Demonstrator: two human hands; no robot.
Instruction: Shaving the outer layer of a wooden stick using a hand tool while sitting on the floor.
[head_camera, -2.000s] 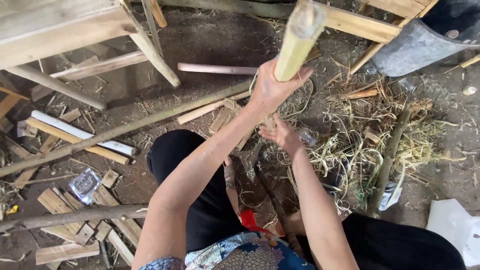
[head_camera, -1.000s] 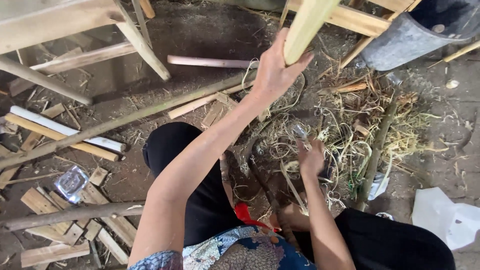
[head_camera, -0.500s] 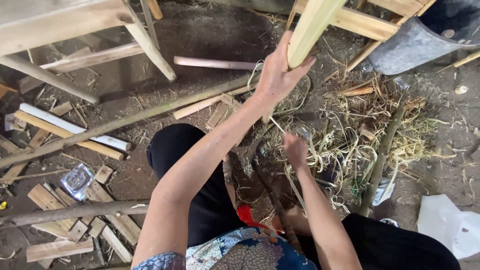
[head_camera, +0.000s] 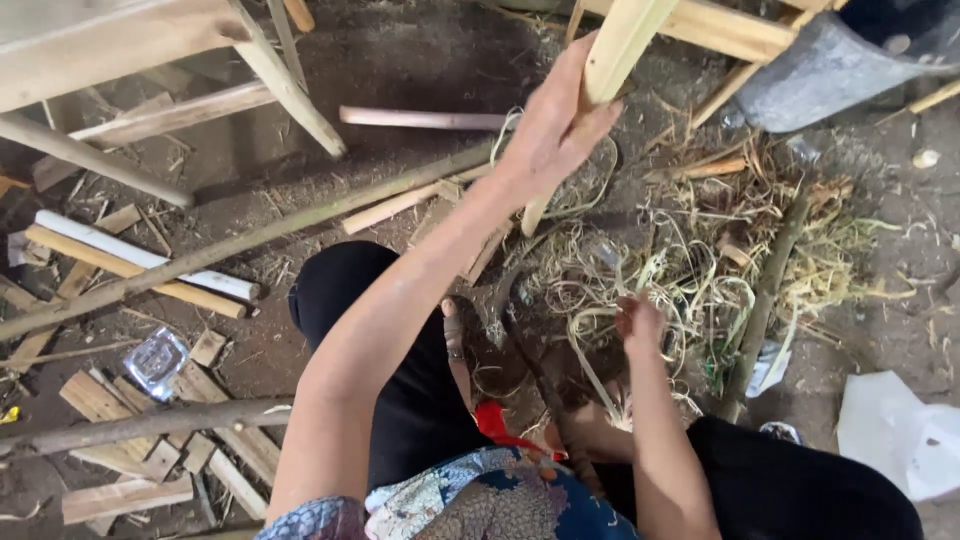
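Observation:
My left hand (head_camera: 556, 130) is raised and closed round a pale split bamboo pole (head_camera: 622, 45) that slants from the top edge down to the ground. My right hand (head_camera: 640, 322) is lower, with its fingers curled in over a heap of pale bamboo shavings (head_camera: 690, 270). What it holds, if anything, is hidden. A dark blade tool (head_camera: 520, 335) lies on the dirt between my knees, just left of the right hand.
A wooden frame (head_camera: 150, 40) stands at the upper left. Long poles (head_camera: 250, 240) and offcuts (head_camera: 130, 420) litter the left side. A grey bucket (head_camera: 830, 60) sits at the upper right, a white bag (head_camera: 900, 430) at the lower right, and a green stick (head_camera: 765, 300) beside the shavings.
My right hand has dropped from beside the pole to the shavings and shifted slightly right. The left hand keeps its hold on the pole, which now leans a little more.

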